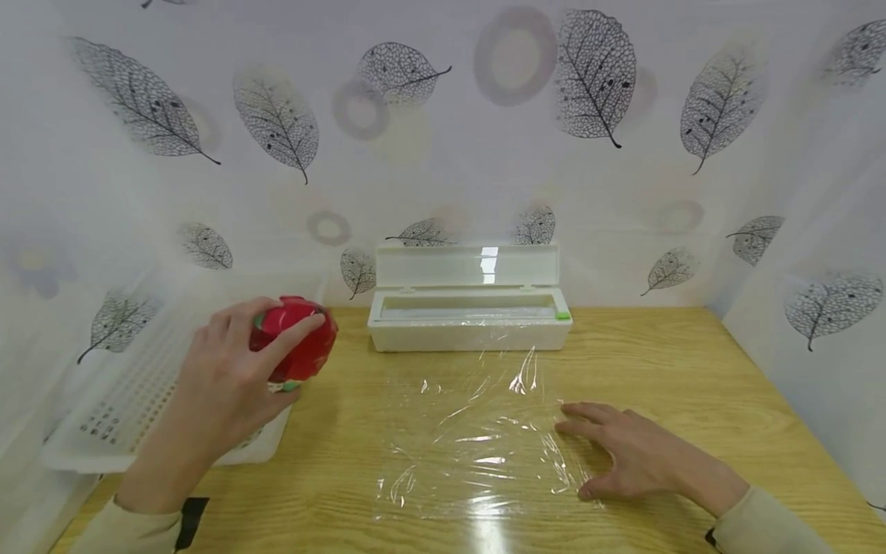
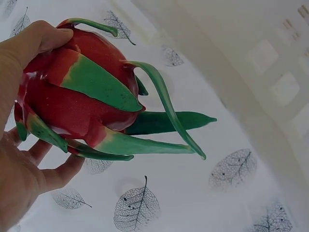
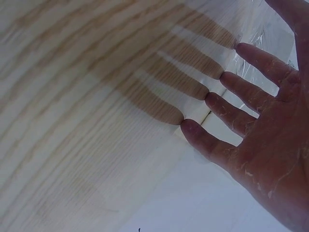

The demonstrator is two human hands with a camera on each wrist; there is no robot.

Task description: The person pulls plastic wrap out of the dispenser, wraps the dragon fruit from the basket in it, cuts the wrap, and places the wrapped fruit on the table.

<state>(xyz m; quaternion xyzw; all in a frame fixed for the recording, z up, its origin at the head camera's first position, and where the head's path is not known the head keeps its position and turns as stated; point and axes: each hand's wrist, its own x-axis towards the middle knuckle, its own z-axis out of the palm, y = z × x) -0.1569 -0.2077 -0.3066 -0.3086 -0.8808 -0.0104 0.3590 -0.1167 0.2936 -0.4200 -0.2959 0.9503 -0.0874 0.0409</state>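
In the head view my left hand (image 1: pixel 228 377) holds a red dragon fruit (image 1: pixel 304 338) up over the right side of a white basket. The left wrist view shows the dragon fruit (image 2: pixel 87 92) with long green scales, thumb on one side and fingers on the other. A sheet of clear plastic wrap (image 1: pixel 477 446) lies spread on the wooden table, running from a white wrap box (image 1: pixel 471 335) with its lid raised. My right hand (image 1: pixel 637 454) rests at the wrap's right edge, fingers spread. Its fingertips (image 3: pixel 193 130) touch the tabletop in the right wrist view.
The white perforated basket (image 1: pixel 138 392) stands at the left of the table (image 1: pixel 692 369). Behind the wrap box hangs a pale sheet (image 1: pixel 443 169) with a leaf print, which also lines both sides. A small green slider (image 1: pixel 562 315) sits at the box's right end.
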